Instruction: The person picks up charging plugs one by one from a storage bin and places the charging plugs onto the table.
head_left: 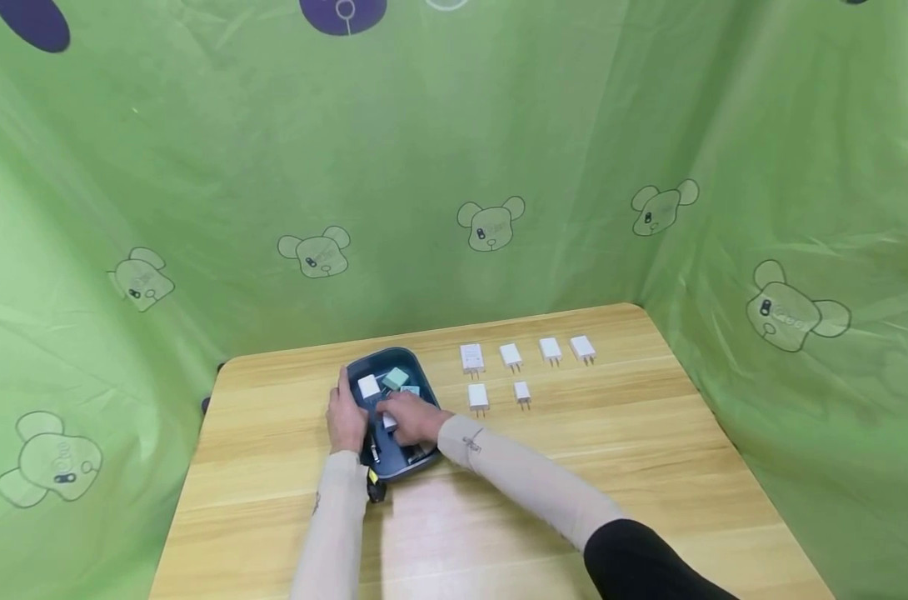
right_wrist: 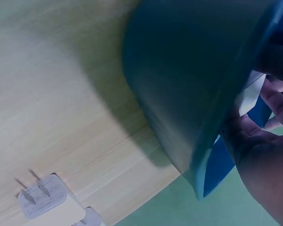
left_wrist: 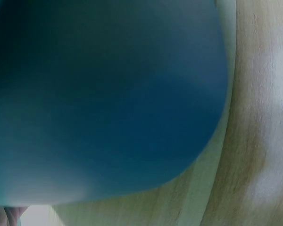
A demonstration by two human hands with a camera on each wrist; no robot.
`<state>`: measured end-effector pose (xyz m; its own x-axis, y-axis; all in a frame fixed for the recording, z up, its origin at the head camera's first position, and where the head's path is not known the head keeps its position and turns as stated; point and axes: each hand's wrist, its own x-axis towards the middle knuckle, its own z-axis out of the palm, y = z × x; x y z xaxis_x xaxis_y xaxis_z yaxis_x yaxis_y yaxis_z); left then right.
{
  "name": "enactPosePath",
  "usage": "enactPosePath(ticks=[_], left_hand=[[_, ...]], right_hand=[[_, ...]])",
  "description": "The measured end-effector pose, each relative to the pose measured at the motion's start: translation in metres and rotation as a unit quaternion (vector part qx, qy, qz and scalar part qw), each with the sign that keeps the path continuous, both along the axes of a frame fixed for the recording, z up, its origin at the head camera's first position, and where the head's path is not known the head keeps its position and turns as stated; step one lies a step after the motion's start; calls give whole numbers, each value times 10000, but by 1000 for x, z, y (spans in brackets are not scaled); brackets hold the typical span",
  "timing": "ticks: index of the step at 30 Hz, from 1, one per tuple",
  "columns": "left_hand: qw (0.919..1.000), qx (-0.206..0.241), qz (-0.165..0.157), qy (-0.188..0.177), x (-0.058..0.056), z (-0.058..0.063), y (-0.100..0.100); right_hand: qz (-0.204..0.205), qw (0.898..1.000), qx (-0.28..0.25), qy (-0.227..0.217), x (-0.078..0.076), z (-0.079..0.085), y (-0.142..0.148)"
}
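Observation:
A dark blue plastic bin [head_left: 403, 472] stands on the wooden table, left of centre. My left hand [head_left: 346, 421] holds its left side, fingers lying along the rim. Inside the bin, my right hand [head_left: 411, 417] pinches a white plug-in charger [head_left: 389, 422]. In the right wrist view the fingers curl around that white charger [right_wrist: 251, 94], partly hidden behind the bin wall [right_wrist: 184, 89]. Near the hands in the bin lie another white charger [head_left: 368, 386], a mint-green block [head_left: 396, 378] and a small dark item with a metal tip [head_left: 375, 454]. The left wrist view mostly shows bin wall [left_wrist: 132, 103].
Right of the bin, several white chargers lie in two rows, prongs toward me, among them one at the back left [head_left: 472, 358] and one in the front row [head_left: 478, 397]. A black item with a yellow patch [head_left: 376, 487] sits by the bin's near edge. Green curtains [head_left: 559, 150] surround the table [head_left: 611, 450].

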<state>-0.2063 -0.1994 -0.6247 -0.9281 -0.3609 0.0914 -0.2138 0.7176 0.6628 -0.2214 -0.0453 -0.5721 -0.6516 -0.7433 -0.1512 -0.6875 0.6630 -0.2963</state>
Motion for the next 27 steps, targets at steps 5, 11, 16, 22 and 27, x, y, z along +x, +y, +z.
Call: enactPosePath(ticks=[5,11,16,22,27], left_hand=[[9999,-33,26,91,0,0,0],[9999,-79,-20,92,0,1,0],[9999,-41,-20,106,1,2,0],[9999,-26,-34,119,1,1,0],[9999,-44,-34,105,1,1,1]], right_hand=[[-61,9998,-180,2,-3,4,2],[-55,9989,-439,160,-7,4,5],[-74,9982,-538,250,-8,2,7],[-214,9967,-748,235,-7,8,9],[-197,9935,-1068,350,-10,14,13]])
